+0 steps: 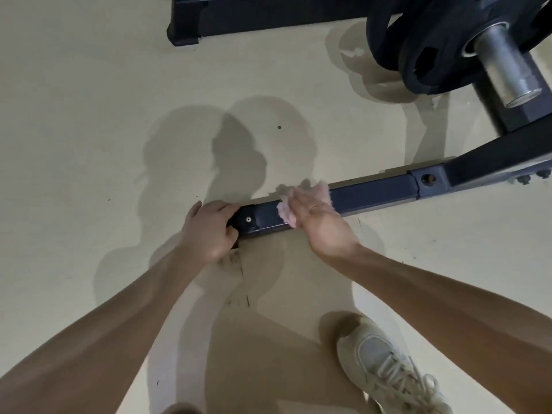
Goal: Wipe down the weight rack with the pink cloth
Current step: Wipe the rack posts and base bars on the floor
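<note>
Rack [373,191], floor bar: dark, runs from centre of the frame up to the right, where it joins the upright frame.

Cloth [301,194], pink, one: bunched on top of the bar at centre frame, just right of the bar's end, pressed flat under the right hand.

Right hand [316,216]: palm down, fingers nearly straight, bearing on the cloth rather than clenched round it; a ring shows on one finger.

Left hand [209,228]: curled round the bar's end cap, fingers wrapped over it, steadying the bar.

Progress, judged: wiping is in hand at the near end of the floor bar. No clear sheen or dust line tells wiped from unwiped surface, so the share done cannot be told. The stretch of bar to the right, the joint with its bolt [425,179], the upright and the peg look yet to be reached.

Count:
- hands, two; bare forearms, two
- cloth, one
- plates [418,52], at least two, stacked on one steel peg [507,73], upper right
- second dark base [268,16], one, top centre
- shoe [391,369], one, pale, lower right
- floor [89,100], pale, scuffed near the bar's end
</note>
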The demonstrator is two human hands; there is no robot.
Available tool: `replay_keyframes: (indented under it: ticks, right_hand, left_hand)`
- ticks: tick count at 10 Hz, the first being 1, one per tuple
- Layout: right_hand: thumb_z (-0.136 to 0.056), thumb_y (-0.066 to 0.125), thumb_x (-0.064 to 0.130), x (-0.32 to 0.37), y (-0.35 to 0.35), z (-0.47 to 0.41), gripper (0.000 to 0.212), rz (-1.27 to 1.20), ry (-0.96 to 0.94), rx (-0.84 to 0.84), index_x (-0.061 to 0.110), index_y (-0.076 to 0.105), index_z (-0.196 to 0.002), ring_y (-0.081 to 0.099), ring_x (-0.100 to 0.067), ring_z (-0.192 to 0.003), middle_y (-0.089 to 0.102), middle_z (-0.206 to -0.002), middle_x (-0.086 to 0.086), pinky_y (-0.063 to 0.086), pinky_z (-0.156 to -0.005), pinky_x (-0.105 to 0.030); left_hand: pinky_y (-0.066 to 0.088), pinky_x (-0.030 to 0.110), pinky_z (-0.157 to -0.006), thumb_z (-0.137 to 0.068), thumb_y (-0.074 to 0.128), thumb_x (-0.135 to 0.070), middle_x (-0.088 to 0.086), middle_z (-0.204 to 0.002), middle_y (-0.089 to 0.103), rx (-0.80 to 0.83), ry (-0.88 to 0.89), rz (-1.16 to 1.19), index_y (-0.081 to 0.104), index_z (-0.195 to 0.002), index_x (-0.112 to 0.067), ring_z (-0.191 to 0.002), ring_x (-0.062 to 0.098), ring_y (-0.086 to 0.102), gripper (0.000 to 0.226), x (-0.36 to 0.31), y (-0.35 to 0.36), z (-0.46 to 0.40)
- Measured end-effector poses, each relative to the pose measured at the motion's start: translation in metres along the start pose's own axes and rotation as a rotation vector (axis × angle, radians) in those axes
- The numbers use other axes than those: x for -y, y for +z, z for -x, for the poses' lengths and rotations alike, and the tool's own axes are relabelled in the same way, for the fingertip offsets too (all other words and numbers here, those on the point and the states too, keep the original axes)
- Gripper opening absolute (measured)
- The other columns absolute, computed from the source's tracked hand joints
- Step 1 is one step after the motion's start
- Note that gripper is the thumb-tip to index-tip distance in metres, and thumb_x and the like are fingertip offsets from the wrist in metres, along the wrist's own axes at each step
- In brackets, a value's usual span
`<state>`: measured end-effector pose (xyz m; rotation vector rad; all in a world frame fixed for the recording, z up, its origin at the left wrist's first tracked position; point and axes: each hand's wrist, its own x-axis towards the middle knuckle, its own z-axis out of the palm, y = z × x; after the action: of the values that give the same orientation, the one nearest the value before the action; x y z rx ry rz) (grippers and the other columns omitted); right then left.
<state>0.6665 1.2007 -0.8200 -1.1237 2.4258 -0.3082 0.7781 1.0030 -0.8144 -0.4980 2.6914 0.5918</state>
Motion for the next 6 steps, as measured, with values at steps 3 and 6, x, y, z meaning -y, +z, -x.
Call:
replay_keyframes:
  ticks: [3,6]
  right_hand:
    - [-0.096,0.046,0.014,0.129,0.044,0.006,0.034,-1.173,0.919,-0.537,0.013,0.044,-0.131,0.057,-0.031,-0.107,0.058,-0.121,-0.013,0.048,-0.085,-0.033]
    - [-0.097,0.037,-0.003,0.136,0.043,-0.031,0.042,-1.745,1.149,-0.630,0.003,0.038,-0.138,0.057,-0.037,-0.089,0.047,-0.134,-0.030,0.046,-0.059,-0.029]
  left_hand:
    - [0.036,0.026,-0.093,-0.085,0.065,-0.015,0.010,-0.126,0.056,0.129,-0.031,0.356,0.051,-0.134,-0.020,-0.114,0.027,0.053,0.051,0.015,-0.008,-0.014]
    - [0.030,0.019,-0.086,-0.088,0.060,-0.012,0.009,-0.129,0.053,-0.013,0.009,0.392,0.048,-0.136,-0.021,-0.117,0.026,0.049,0.050,0.021,0.013,-0.007]
